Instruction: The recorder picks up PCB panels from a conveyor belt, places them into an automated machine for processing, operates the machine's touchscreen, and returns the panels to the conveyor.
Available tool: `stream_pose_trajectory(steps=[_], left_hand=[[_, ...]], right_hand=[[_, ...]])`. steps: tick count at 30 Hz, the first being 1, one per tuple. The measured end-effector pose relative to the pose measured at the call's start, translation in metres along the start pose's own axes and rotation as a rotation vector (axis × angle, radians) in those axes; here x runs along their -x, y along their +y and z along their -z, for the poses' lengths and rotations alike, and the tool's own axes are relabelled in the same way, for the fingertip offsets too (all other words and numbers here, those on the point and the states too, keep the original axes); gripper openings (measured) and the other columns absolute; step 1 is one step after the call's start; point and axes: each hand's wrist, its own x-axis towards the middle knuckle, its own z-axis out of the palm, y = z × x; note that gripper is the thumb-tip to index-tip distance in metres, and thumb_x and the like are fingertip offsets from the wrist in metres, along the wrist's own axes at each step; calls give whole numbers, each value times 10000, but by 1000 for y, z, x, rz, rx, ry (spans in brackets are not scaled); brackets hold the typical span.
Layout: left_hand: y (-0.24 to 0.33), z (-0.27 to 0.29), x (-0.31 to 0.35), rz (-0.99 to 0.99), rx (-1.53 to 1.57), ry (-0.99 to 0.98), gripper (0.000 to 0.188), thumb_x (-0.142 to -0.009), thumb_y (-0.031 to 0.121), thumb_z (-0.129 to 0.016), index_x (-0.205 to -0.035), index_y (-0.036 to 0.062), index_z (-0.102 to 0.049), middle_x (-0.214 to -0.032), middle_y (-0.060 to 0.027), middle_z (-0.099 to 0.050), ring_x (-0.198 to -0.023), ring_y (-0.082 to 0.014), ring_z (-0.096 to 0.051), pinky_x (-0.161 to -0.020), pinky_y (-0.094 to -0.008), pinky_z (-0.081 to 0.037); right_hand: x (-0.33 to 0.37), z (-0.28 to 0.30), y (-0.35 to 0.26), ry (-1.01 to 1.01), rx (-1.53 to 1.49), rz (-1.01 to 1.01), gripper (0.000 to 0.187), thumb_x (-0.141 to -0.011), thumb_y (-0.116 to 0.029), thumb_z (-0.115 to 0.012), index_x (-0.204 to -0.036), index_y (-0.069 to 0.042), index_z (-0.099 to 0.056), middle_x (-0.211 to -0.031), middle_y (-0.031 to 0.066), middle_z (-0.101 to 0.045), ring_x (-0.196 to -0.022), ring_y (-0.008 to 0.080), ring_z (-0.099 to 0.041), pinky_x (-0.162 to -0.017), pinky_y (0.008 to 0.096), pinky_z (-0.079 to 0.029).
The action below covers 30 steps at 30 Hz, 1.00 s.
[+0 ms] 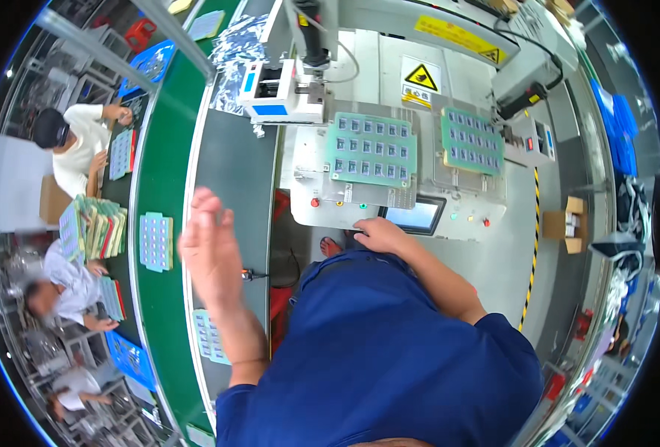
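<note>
My left hand (213, 257) is raised over the dark side table (233, 171), beside the green conveyor belt, fingers stretched out and holding nothing. At the machine's front edge, my right hand (378, 234) rests with its fingers extended, just below a green button (363, 205) and left of a small screen (413, 216). Two pale green trays with rows of small dark parts lie on the machine: a left tray (371, 149) and a right tray (472, 140). Partly behind my left forearm, another tray (208, 337) lies on the side table.
The green belt (167, 149) carries a tray (155, 242). Beyond it sit co-workers, one in a white top (84, 153), near a row of upright trays (95, 227). Machine heads (281, 97) overhang the trays. A cardboard box (566, 225) stands at right.
</note>
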Motion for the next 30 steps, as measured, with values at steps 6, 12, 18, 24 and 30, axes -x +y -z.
stream_pose_trajectory(steps=[6,12,18,24,30], left_hand=[[-140,33,-30,429,-656,-83,220,-936,213,-582,-994,17,-664,-950,-25,-638,-836,-93,-552,-734,-228,-418],[-246,13,-88,312,-819,-417,361,-932,232,-541,-1178,-27,-597,-1002,-141,-691,-895,-181,-656,-809,-282,-489],[-282,-15,-110,459,-855,-448,359,-924,212,-546,-1179,-36,-589,-962,-151,-676,-836,-200,-640,-785,-295,-480],[-278,-38,-118,648,-905,-390,295,-917,173,-555,-1085,-58,-630,-828,-69,-646,-718,-117,-556,-674,-276,-460],[-272,-54,-125,790,-871,-386,264,-925,138,-548,-1084,-55,-632,-886,-64,-655,-755,-134,-575,-689,-291,-473]], right_hand=[[26,34,39,593,-254,-157,181,-841,-178,-568,-903,-24,-640,-842,177,-644,-770,351,-623,-694,410,-492],[-4,70,93,897,-347,-393,276,-888,-178,-578,-1112,-19,-611,-918,152,-664,-837,250,-649,-760,345,-495],[-30,102,86,714,-517,-475,313,-892,-186,-577,-1150,-10,-595,-942,129,-673,-818,200,-639,-772,329,-492],[-33,106,124,478,-946,-539,268,-897,-192,-586,-1087,-10,-637,-827,22,-649,-732,109,-584,-643,270,-476],[-37,119,139,319,-1004,-438,208,-902,-155,-580,-1025,-5,-657,-782,-20,-609,-642,57,-502,-563,239,-421]])
